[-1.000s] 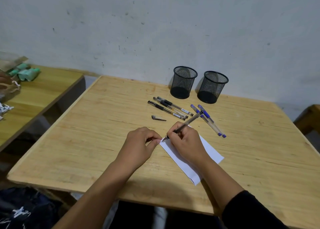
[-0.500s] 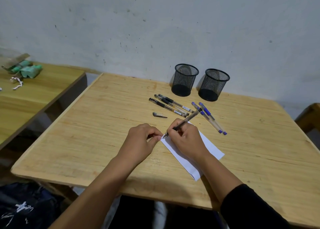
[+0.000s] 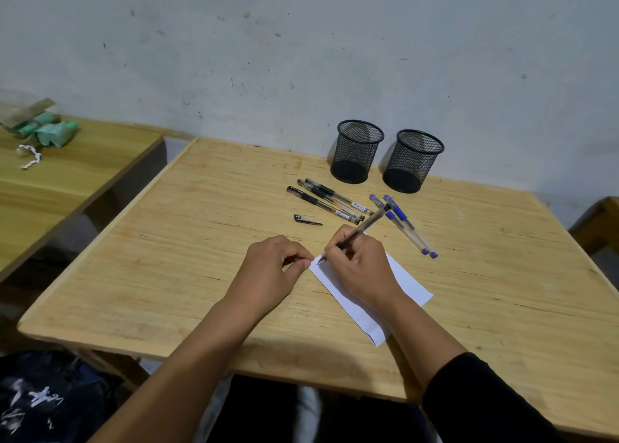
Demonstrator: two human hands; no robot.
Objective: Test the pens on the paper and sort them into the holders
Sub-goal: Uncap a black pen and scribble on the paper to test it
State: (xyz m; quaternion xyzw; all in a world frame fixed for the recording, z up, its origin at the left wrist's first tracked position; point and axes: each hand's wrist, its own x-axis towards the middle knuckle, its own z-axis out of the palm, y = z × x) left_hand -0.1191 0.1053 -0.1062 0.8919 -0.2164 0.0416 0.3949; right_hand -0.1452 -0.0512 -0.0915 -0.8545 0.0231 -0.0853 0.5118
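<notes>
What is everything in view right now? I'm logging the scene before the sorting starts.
mesh holders: 2, black, far edge of table by wall, both look empty
black pens: 3, lying in front of left holder
blue pens: 2, lying in front of right holder
pen cap: 1, black, loose near black pens
paper: 1, white, under right hand
held pen: 1, clear barrel, tip on paper
table: 1, light wood
side table: 1, wood, left, with green packets
left hand: pinning paper corner
right hand: gripping held pen
</notes>
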